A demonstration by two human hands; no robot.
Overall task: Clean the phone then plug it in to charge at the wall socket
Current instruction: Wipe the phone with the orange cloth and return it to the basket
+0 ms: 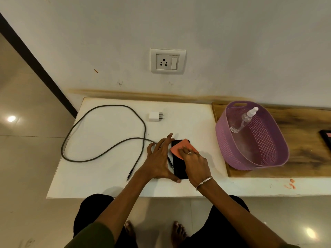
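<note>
A black phone (179, 167) lies flat on the white table (111, 176). My left hand (159, 160) braces it from the left, fingers at its top edge and thumb at its lower corner. My right hand (194, 162) presses an orange cloth (179, 148) onto the phone's upper part. A white charger adapter (155, 116) rests on the table farther back. A dark cable (100, 140) loops across the table's left half, one end free near the front. The wall socket (167, 61) is above, with nothing plugged in.
A purple plastic basket (254, 154) stands on a wooden board (308, 154) to the right, holding a clear spray bottle (244, 119). A dark framed object (326, 138) sits at the far right edge. Tiled floor lies to the left and below.
</note>
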